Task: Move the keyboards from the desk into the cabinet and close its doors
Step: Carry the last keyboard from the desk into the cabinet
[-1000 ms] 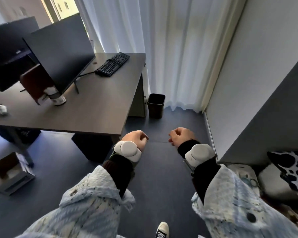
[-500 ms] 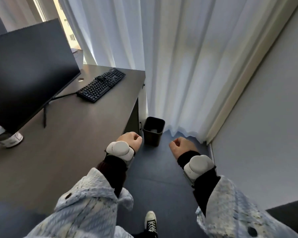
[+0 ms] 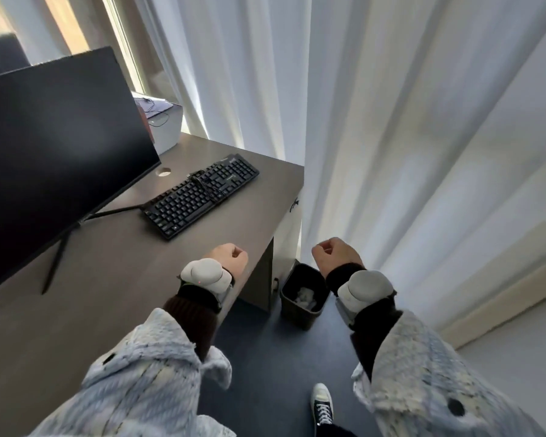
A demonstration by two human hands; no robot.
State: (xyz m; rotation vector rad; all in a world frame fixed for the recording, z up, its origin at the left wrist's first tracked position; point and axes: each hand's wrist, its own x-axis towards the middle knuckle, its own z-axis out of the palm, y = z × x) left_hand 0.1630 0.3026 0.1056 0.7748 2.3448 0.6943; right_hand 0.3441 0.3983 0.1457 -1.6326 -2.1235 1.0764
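A black full-size keyboard (image 3: 200,195) with a black cable bundled on top of its keys lies flat on the dark grey-brown bench (image 3: 114,279), at an angle, near the far right corner of the top. Just beside its left end stands one thin black leg of a large dark flat monitor (image 3: 54,146), whose screen is off. Behind the monitor, at the far edge of the bench, a white cardboard box (image 3: 167,127) sits against the white curtain (image 3: 360,121).

The left hand (image 3: 227,258) is curled into an empty fist above the right part of the bench, near the keyboard but not touching it. The right hand (image 3: 336,253) is also closed into a fist with nothing in it, held over the floor beyond the bench edge. Each wrist carries a rounded white device over a dark cuff and a pale fluffy sleeve.

Below, between the two hands, a small black waste bin (image 3: 303,294) with crumpled paper inside stands on the dark blue floor (image 3: 265,373), next to the bench side panel. The cabinet is not in view.
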